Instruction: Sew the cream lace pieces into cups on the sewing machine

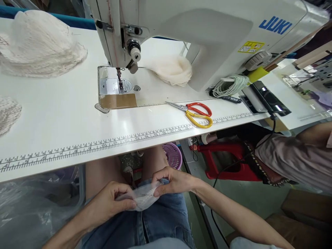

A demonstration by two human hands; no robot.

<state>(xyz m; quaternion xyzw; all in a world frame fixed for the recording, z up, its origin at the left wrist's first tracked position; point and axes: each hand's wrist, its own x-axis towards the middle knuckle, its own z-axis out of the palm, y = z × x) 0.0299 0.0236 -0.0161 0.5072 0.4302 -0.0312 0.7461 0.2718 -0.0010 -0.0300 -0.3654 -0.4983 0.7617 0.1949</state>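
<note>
Head view: what surface is this, and what room?

It is a long white glossy sewing table point(64, 114) with a black printed ruler strip point(103, 143) along its near edge. On it stands a white JUKI sewing machine point(207, 31). The place looks like a workshop. Another person's mauve sleeve point(293, 159) shows on the right, near a red plastic stool point(228, 162) and a purple plastic basket point(173, 155) under the table.

What else lies on top?

A fluffy, domed stack of cream lace pieces point(38, 45) sits far left. A soft cream fabric cup point(172, 69) lies behind the needle. Steel scissors with one red and one yellow loop handle point(198, 114) lie beside a coil of white cord point(229, 85).

And the hands?

Both are below the table edge, over the lap in blue denim shorts point(163, 218). Between them is a small pale sheer fabric piece with a lacy pattern point(141, 199), thin and crumpled.

How is it gripped?

The left hand point(109, 202) pinches its left end between thumb and curled fingers. The right hand point(172, 181) pinches the upper right edge the same way.

Which way does it run?

Its long axis goes from hand to hand, left to right, rising slightly toward the right hand.
</note>
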